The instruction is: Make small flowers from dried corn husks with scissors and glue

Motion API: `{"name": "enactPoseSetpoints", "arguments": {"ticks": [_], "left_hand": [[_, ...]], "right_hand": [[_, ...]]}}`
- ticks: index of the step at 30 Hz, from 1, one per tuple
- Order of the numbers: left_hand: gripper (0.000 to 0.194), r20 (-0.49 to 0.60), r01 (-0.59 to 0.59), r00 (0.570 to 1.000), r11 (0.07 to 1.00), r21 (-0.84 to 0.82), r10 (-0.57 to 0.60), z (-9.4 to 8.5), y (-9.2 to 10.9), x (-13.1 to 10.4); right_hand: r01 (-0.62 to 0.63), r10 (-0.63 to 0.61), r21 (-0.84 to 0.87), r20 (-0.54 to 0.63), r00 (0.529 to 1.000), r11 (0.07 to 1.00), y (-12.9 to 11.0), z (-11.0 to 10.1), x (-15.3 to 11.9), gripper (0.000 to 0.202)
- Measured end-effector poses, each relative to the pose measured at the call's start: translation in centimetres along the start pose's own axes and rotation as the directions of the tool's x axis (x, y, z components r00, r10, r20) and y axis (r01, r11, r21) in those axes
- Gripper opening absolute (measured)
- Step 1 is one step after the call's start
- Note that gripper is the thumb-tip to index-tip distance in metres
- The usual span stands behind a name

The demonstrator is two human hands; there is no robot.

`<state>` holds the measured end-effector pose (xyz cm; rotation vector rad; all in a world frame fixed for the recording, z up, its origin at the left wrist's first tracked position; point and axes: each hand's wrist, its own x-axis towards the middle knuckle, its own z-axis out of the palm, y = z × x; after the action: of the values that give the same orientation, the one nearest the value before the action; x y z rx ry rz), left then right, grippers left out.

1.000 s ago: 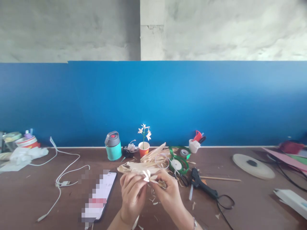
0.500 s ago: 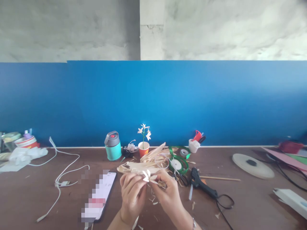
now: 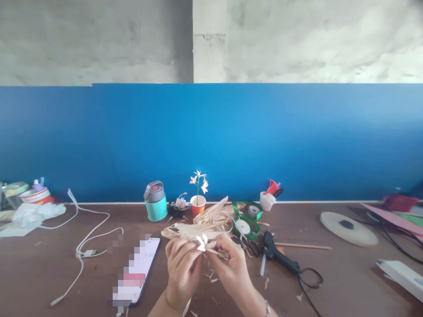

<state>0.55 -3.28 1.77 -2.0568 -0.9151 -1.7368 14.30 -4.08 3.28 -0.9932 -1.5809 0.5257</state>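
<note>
Head view, and from where I'm standing a brown desk [image 3: 357, 290] is carrying everything, with pale fibrous strips [image 3: 187, 230] lying between the middle of its back edge and the hands. The left hand [image 3: 183, 259] and right hand [image 3: 231, 264] are meeting above it, each holding a closed pinch. Toward the desk's right edge a black glue gun [image 3: 287, 260] is lying apart from them; near the back edge a flowering sprig [image 3: 198, 176] is standing in a red cup [image 3: 198, 212].

Between the two pinches, out from the back edge's middle, both hands are gripping a small white flower [image 3: 204, 245], its base hiding among the fingers. Doing this well, I'm judging, is meaning pressing low and lightly, one hand steadying while the other is adjusting, because such thin petals [image 3: 200, 241] are probably creasing easily. Below, tiny scraps [image 3: 214, 280] are littering the desk
</note>
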Motion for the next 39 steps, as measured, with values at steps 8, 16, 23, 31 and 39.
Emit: {"name": "enactPoseSetpoints", "arguments": {"ticks": [8,16,23,31,39], "left_hand": [[0.018,0.003,-0.007,1.0,1.0,0.004,0.007,-0.08,0.07,0.25],[0.018,0.0,-0.002,1.0,1.0,-0.005,0.002,-0.05,-0.03,0.12],[0.017,-0.003,-0.005,1.0,1.0,-0.005,0.005,-0.05,0.0,0.12],[0.018,0.002,-0.006,1.0,1.0,-0.008,0.006,0.05,-0.06,0.05],[0.019,-0.005,-0.012,1.0,1.0,-0.013,0.012,0.07,-0.11,-0.11]], "right_hand": [[0.017,-0.017,-0.002,-0.021,1.0,1.0,-0.25,0.01,0.04,0.019],[0.03,-0.03,0.005,-0.004,1.0,1.0,-0.16,-0.03,0.07,0.017],[0.041,-0.04,0.007,-0.021,0.999,0.999,-0.26,-0.02,0.13,0.017],[0.053,-0.053,0.008,-0.025,0.998,0.999,-0.3,-0.02,0.11,0.017],[0.032,-0.031,0.008,-0.015,0.999,0.999,0.0,0.04,0.01,0.017]]}}
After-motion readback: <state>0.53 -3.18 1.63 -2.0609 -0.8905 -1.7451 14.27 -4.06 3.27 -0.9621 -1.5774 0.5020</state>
